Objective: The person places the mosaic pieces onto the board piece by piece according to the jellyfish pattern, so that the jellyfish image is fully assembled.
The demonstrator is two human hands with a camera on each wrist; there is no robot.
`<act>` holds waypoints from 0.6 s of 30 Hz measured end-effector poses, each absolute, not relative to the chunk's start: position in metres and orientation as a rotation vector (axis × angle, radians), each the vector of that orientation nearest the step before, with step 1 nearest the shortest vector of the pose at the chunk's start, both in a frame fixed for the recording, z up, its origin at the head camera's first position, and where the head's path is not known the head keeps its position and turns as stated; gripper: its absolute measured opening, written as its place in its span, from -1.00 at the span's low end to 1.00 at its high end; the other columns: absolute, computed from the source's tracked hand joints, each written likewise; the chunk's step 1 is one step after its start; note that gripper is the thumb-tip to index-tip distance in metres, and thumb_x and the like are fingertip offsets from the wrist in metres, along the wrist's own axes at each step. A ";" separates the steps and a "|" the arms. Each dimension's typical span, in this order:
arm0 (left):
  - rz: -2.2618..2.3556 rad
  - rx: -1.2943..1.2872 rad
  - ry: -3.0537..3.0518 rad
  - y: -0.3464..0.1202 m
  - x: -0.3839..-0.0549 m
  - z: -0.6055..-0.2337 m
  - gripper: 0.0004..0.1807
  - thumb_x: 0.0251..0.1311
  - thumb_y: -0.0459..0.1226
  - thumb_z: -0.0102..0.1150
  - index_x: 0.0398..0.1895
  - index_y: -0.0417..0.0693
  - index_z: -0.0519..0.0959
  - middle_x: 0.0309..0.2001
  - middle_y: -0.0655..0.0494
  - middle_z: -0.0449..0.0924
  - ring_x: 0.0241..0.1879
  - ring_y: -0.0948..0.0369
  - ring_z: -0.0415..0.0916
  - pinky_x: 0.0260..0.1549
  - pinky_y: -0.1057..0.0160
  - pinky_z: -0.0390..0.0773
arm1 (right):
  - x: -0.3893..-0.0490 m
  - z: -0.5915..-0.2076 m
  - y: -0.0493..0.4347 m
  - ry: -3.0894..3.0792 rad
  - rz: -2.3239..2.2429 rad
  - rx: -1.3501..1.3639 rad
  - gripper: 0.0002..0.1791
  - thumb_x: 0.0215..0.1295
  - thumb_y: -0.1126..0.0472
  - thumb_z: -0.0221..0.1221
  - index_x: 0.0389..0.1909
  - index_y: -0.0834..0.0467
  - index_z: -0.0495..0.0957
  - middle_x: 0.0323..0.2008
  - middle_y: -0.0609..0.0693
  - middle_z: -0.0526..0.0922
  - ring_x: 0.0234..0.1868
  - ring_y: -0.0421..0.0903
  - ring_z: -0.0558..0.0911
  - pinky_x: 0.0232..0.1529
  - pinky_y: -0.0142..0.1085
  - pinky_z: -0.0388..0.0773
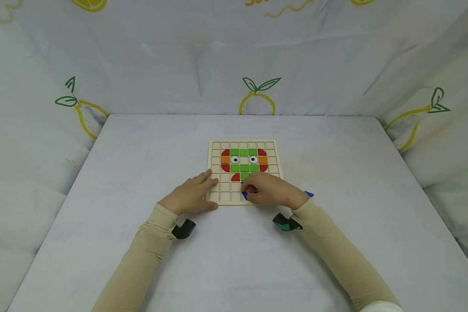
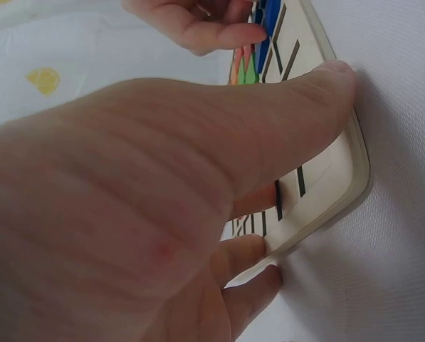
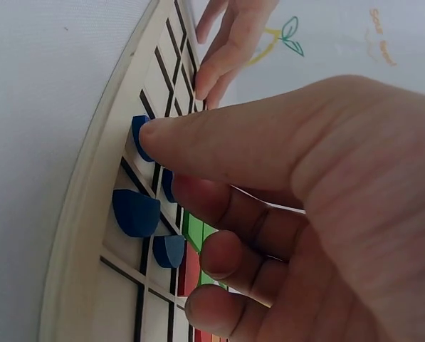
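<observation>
A pale wooden grid board (image 1: 225, 197) lies on the table, with red, green and orange pieces and two eye pieces forming a pattern. The left hand (image 1: 191, 194) rests along the board's left edge, fingers spread and thumb (image 2: 319, 89) at the near corner. Over the lower right part, the right hand (image 1: 272, 189) bends its fingers and pinches a small blue piece (image 3: 139, 140) against the grid, thumb tip on it. Beside that piece sit a larger blue piece (image 3: 136, 214) and another blue piece (image 3: 169, 251). The right hand hides part of the grid in the head view.
A blue piece (image 1: 309, 194) shows on the table just beyond the right wrist. White cloth (image 1: 160, 138) covers the table, and lemon-printed curtains (image 1: 218, 65) stand behind and at both sides. Dark wrist devices (image 1: 184, 229) sit under both forearms.
</observation>
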State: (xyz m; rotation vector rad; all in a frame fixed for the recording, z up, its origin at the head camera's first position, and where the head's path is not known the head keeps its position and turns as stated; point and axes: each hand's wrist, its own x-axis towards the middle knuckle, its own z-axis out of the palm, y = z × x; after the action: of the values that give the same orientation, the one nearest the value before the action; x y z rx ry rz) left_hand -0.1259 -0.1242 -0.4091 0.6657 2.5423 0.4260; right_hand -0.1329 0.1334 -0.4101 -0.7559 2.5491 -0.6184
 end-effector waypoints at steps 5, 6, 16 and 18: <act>0.431 0.659 2.544 -0.124 -0.125 -0.409 -0.15 0.31 0.02 0.27 0.58 -0.01 0.19 0.66 -0.09 -0.13 0.63 -0.06 -0.06 0.60 -0.14 0.03 | -0.134 -0.405 0.136 2.549 -0.681 -0.735 -0.83 0.37 0.22 0.27 -0.09 0.14 0.71 -0.36 -0.09 0.59 -0.33 -0.16 0.50 -0.27 -0.36 0.50; 0.432 0.660 2.544 -0.123 -0.125 -0.409 -0.15 0.31 0.02 0.27 0.58 -0.01 0.19 0.66 -0.09 -0.13 0.63 -0.06 -0.06 0.60 -0.14 0.03 | -0.134 -0.403 0.137 2.557 -0.696 -0.724 -0.85 0.38 0.20 0.26 -0.12 0.12 0.71 -0.37 -0.09 0.60 -0.34 -0.16 0.51 -0.28 -0.36 0.51; 0.424 0.680 2.553 -0.124 -0.125 -0.407 -0.17 0.32 0.00 0.26 0.57 -0.04 0.20 0.65 -0.13 -0.11 0.62 -0.10 -0.03 0.58 -0.17 0.06 | -0.137 -0.387 0.157 2.701 -0.780 -0.678 -0.90 0.41 0.12 0.24 -0.31 0.03 0.63 -0.43 -0.12 0.59 -0.35 -0.14 0.50 -0.34 -0.32 0.49; 0.425 0.677 2.550 -0.124 -0.124 -0.406 -0.18 0.32 -0.01 0.26 0.57 -0.04 0.20 0.65 -0.13 -0.11 0.62 -0.10 -0.03 0.58 -0.17 0.07 | -0.136 -0.385 0.162 2.695 -0.811 -0.661 -0.90 0.41 0.13 0.22 -0.31 0.04 0.61 -0.44 -0.11 0.57 -0.34 -0.14 0.49 -0.34 -0.33 0.48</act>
State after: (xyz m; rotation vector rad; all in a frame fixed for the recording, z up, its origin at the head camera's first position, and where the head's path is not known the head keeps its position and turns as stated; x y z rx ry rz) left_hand -0.1240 -0.1241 -0.4056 0.6766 2.5504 0.4250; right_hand -0.1363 0.1619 -0.3854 -0.6615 2.6947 -0.8114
